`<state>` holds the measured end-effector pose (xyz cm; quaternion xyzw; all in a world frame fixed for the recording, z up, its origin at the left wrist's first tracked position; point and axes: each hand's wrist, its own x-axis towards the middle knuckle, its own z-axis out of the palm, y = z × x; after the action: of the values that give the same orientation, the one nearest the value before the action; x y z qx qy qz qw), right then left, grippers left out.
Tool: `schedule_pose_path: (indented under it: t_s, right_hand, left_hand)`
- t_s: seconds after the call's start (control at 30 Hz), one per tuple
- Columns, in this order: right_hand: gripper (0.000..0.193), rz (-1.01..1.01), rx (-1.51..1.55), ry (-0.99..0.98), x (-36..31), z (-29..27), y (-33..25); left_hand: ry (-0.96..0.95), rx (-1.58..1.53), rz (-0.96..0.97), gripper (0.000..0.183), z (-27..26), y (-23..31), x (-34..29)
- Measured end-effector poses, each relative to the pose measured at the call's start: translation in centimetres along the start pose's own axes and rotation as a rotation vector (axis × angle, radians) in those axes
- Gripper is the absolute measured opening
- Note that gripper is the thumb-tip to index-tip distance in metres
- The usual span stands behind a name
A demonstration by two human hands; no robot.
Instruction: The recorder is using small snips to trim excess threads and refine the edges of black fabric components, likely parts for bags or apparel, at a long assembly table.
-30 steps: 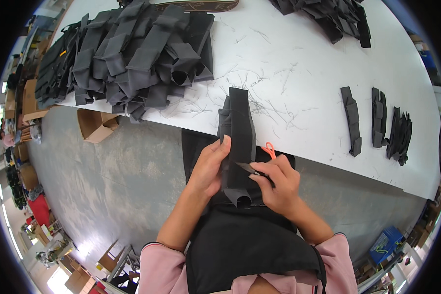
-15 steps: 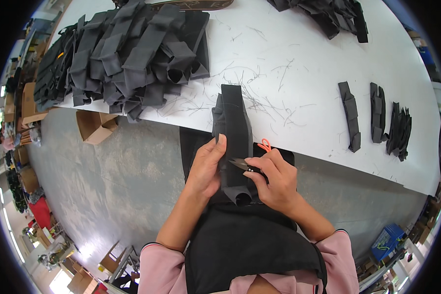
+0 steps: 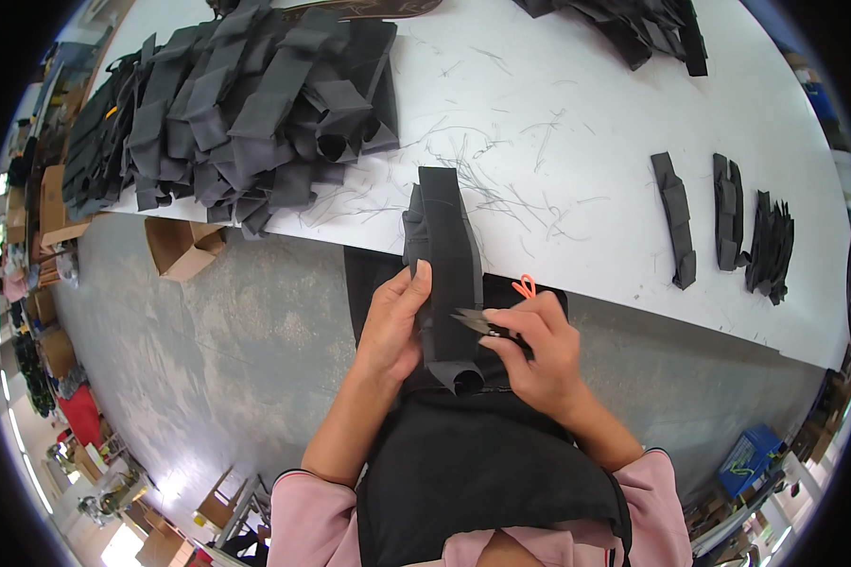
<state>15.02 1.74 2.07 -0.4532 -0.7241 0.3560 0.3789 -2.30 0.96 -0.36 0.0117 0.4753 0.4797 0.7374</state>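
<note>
Left fingers [image 3: 417,283] pinch the black fabric strip [image 3: 447,250]; right fingers [image 3: 524,322] clasp small snips [image 3: 472,320].

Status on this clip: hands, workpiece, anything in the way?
Left hand gripping black fabric strip. Right hand holding small snips, tip over the strip. No obstruction visible there; loose threads scattered on the white table beyond.

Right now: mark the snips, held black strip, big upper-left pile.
Snips [image 3: 474,322], head view: on the blades.
Held black strip [image 3: 449,269], head view: flat face, middle.
Big upper-left pile [image 3: 246,118], head view: near its centre.
</note>
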Motion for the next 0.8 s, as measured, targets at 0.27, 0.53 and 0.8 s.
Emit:
schedule_pose_path:
  t_s: [0.27,0.53,0.8]
  right_hand:
    - [0.029,0.044,0.003,0.036,-0.5,-0.3,1.1]
    - [0.032,0.136,0.121,-0.011,-1.4,-0.3,1.4]
    - [0.028,-0.065,-0.037,-0.015,-0.9,-0.6,1.8]
  left_hand:
    - [0.034,0.100,0.096,0.038,-0.4,0.4,-0.2]
    - [-0.034,0.073,0.067,0.040,0.5,0.7,-0.4]
    - [-0.042,0.118,0.094,0.040,0.1,0.8,-0.7]
